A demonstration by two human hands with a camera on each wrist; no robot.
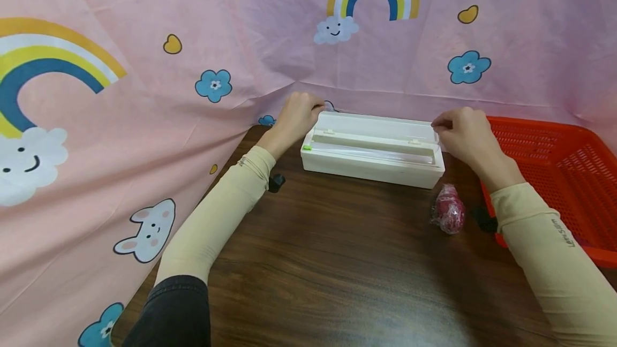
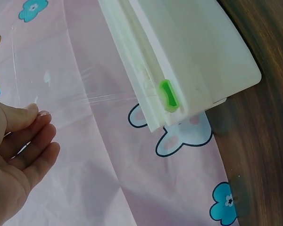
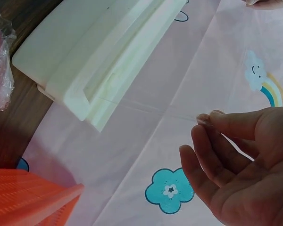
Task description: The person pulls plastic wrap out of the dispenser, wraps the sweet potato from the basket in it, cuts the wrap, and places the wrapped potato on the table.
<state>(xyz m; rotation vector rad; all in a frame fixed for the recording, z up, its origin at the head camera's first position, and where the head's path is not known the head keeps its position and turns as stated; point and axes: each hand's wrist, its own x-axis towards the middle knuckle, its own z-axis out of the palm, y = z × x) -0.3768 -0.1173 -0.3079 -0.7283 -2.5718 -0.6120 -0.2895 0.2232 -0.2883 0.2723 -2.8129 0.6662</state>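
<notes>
A white cling film dispenser [image 1: 371, 172] stands at the back of the table with its lid raised and a roll visible inside. My left hand [image 1: 299, 114] is at its left end, thumb and fingertip pinching a corner of clear cling film [image 2: 108, 98]. The film stretches from the dispenser to the fingers in the left wrist view. At the right end, my right hand [image 1: 464, 131] pinches the film's other corner between thumb and index finger, the remaining fingers loosely bent. A green slide cutter [image 2: 169, 96] sits at the dispenser's left end.
A dark red, film-wrapped item [image 1: 450, 210] lies on the wooden table [image 1: 337, 261] in front of the dispenser's right end. A red plastic basket [image 1: 544, 127] stands at the right. Behind hangs a pink printed cloth [image 1: 270, 31]. A small black object [image 1: 276, 182] is near the left forearm.
</notes>
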